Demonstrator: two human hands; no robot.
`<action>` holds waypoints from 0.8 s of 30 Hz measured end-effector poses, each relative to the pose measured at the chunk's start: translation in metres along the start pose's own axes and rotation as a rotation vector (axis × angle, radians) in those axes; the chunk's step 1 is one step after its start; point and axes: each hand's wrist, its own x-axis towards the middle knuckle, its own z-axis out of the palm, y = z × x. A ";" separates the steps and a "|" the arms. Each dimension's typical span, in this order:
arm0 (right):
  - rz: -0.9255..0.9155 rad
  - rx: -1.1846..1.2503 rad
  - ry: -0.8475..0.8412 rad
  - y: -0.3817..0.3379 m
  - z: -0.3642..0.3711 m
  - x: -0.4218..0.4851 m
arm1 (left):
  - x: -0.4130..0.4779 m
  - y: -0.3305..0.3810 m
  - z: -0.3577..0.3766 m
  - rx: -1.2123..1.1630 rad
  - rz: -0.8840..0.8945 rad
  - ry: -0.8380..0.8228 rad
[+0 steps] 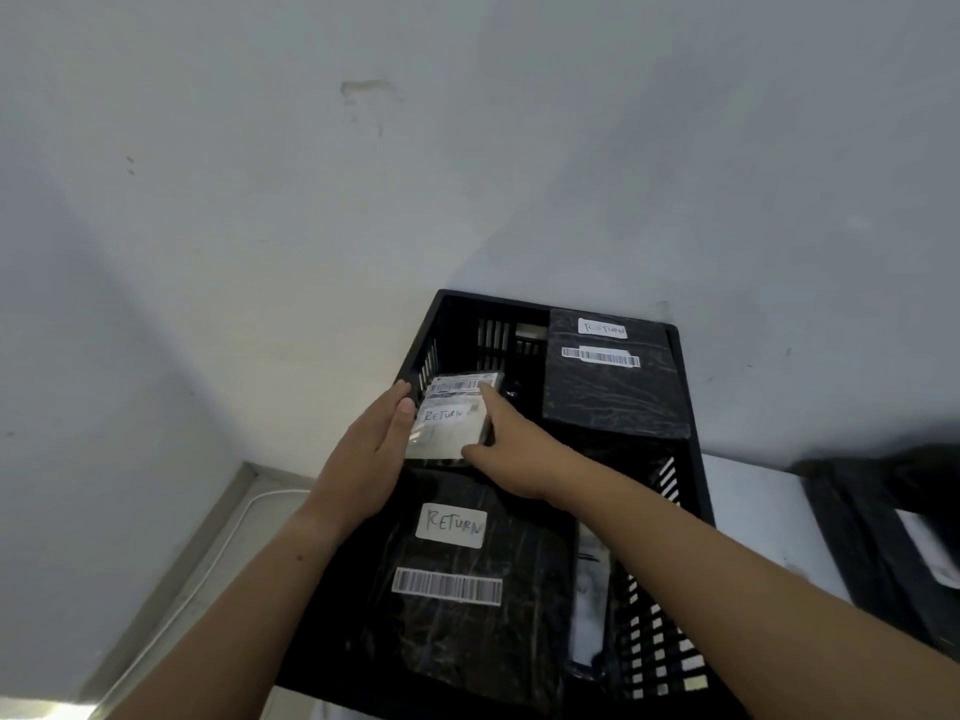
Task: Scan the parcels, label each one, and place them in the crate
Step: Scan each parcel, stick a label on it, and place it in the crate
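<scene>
- Pale wall (467, 148) fills the upper view; the black slatted crate (693, 475) stands against it on a white worktop (753, 501).
- Near black parcel (467, 631) lies flat at the crate's near-left corner, with a handwritten RETURN label above a barcode strip.
- Far black parcel (613, 397) sits at the crate's far-right corner, labelled the same way.
- Dark wrapped bundle (872, 537) lies on the worktop's right edge, outside the crate (blurred).
- Small grey parcel (452, 423), marked RETURN, is in the crate's far-left corner, tilted.
- Left hand (374, 444): fingers straight, flat against the small grey parcel's left edge.
- Right hand (519, 454): grips its right edge between forefinger and thumb.
- A pale packet (589, 605) is wedged beside the near black parcel.
</scene>
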 end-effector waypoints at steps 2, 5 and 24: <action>-0.101 0.016 -0.021 0.001 -0.011 -0.037 | 0.001 0.000 -0.001 0.024 0.023 0.007; -0.158 -0.018 0.039 0.025 -0.026 -0.093 | -0.003 -0.001 -0.001 0.095 0.107 0.045; 0.170 0.235 0.129 0.289 -0.104 -0.325 | -0.119 0.162 0.258 0.478 0.354 -0.273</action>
